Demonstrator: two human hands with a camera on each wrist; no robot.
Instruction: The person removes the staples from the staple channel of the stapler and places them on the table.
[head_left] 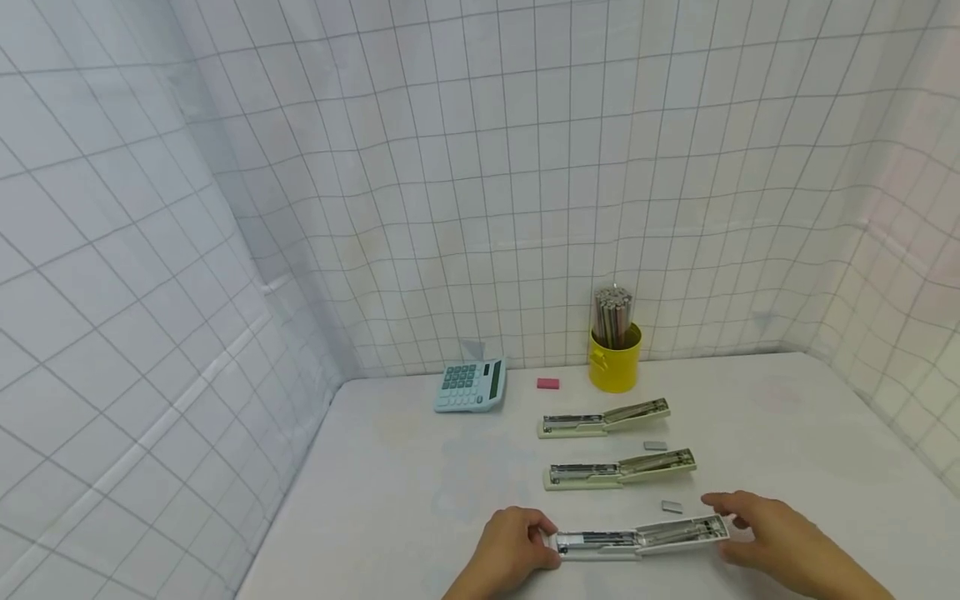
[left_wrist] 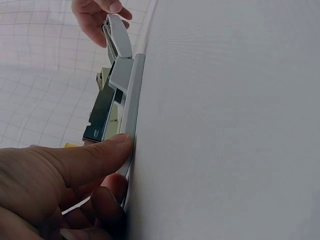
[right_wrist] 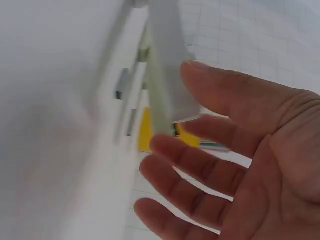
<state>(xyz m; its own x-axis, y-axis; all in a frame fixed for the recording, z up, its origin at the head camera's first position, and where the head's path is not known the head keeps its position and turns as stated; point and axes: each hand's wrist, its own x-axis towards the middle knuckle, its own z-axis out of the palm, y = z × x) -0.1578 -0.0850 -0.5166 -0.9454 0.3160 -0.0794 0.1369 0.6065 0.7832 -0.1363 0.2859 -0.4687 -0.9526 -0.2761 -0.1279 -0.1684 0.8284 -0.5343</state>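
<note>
A white stapler (head_left: 600,546) lies opened out flat near the front of the table, its staple channel bare and its top arm tilted up to the right. My left hand (head_left: 512,546) pinches the left end of its base, and in the left wrist view the thumb (left_wrist: 107,155) presses along the base's edge. Around the raised right end, my right hand (head_left: 776,542) spreads with relaxed fingers; whether the thumb (right_wrist: 215,87) touches that end, I cannot tell. Two pale green staplers, a nearer one (head_left: 585,477) and a farther one (head_left: 573,426), lie opened behind the white one.
Small grey staple strips, one nearer (head_left: 672,507) and one farther (head_left: 655,446), lie between the staplers. Toward the back are a light blue calculator (head_left: 461,400), a pink eraser (head_left: 547,383) and a yellow bucket (head_left: 615,372) of pencils. Gridded cloth (head_left: 510,208) hangs behind the table.
</note>
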